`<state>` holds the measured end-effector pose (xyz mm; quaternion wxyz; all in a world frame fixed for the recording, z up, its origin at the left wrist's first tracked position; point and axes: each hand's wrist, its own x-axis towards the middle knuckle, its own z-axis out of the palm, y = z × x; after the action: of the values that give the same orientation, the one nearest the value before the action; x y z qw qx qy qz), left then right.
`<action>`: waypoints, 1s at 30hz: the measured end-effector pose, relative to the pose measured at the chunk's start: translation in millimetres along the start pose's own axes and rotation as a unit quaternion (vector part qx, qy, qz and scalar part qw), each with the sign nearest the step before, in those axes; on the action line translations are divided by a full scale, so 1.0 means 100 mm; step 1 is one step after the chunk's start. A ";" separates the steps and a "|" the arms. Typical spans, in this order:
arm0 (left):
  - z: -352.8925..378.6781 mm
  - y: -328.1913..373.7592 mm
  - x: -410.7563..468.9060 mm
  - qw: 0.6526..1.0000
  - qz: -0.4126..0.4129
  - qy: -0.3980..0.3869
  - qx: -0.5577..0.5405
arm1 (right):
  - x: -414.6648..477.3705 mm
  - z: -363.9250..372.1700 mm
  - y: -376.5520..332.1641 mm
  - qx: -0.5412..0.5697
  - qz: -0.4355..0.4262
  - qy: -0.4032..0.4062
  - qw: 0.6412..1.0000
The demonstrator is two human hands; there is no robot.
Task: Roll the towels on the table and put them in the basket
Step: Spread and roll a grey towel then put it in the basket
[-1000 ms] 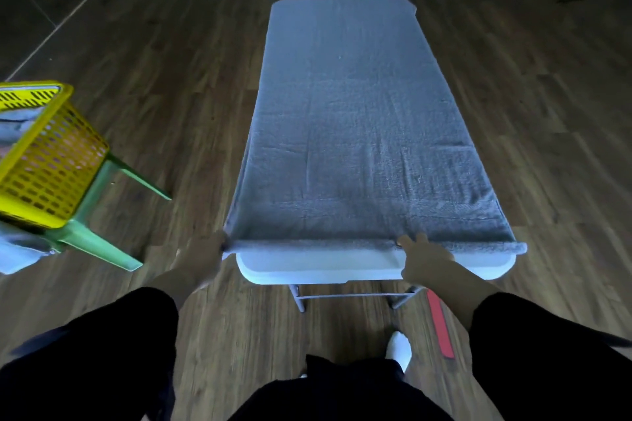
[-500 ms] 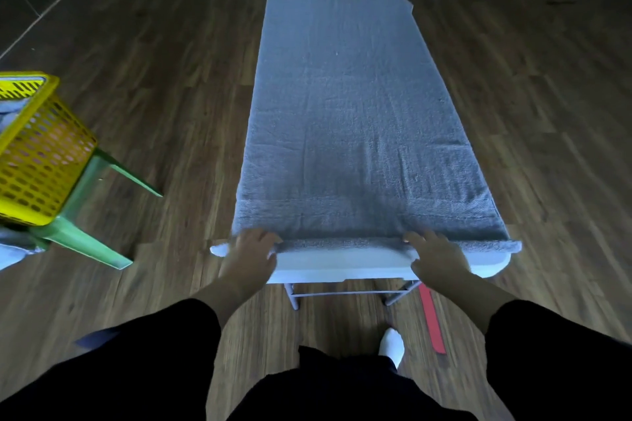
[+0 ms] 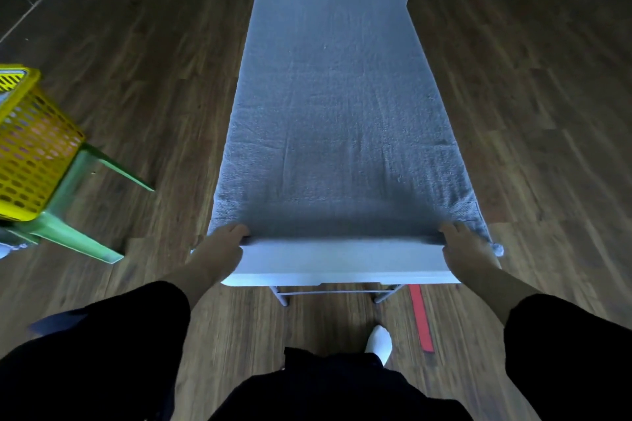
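Head view: grey towel (image 3: pixel 335 113) lies flat along the white table (image 3: pixel 342 263); left hand (image 3: pixel 220 248) and right hand (image 3: pixel 470 251) each grip its near hem. Uneven hand pressure could skew the roll.

head cam | wide-angle, worn | faces forward-down along towel-covered table (image 3: pixel 342 267) | hands nearest, floor (image 3: pixel 136 61) around

A: The towel (image 3: pixel 342 113)?
B: Grey terry cloth, matt, nubbly.
A: The counter (image 3: pixel 342 265)?
B: Smooth white plastic, thin metal legs (image 3: pixel 282 297).
A: On the left?
B: Basket (image 3: pixel 30 147) of perforated yellow plastic, green plastic stool (image 3: pixel 68 232); wood-plank floor (image 3: pixel 154 79), faint sheen.
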<state>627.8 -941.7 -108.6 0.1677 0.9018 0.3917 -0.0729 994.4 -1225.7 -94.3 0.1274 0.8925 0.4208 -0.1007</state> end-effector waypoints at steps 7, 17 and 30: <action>-0.18 0.20 0.11 0.977 -0.183 0.097 0.044 | 0.20 -0.18 -0.07 -0.031 0.088 -0.018 0.996; -0.08 -0.13 0.03 1.000 -0.002 0.009 0.022 | 0.22 -0.01 0.05 0.044 -0.016 -0.025 0.999; -0.31 -0.03 0.33 0.987 -0.098 0.062 0.114 | 0.48 -0.38 0.16 0.001 0.083 0.032 0.996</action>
<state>648.0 -906.3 -89.1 0.0312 0.8750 0.4770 -0.0772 1040.0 -1189.1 -70.3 0.1213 0.9273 0.3487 -0.0615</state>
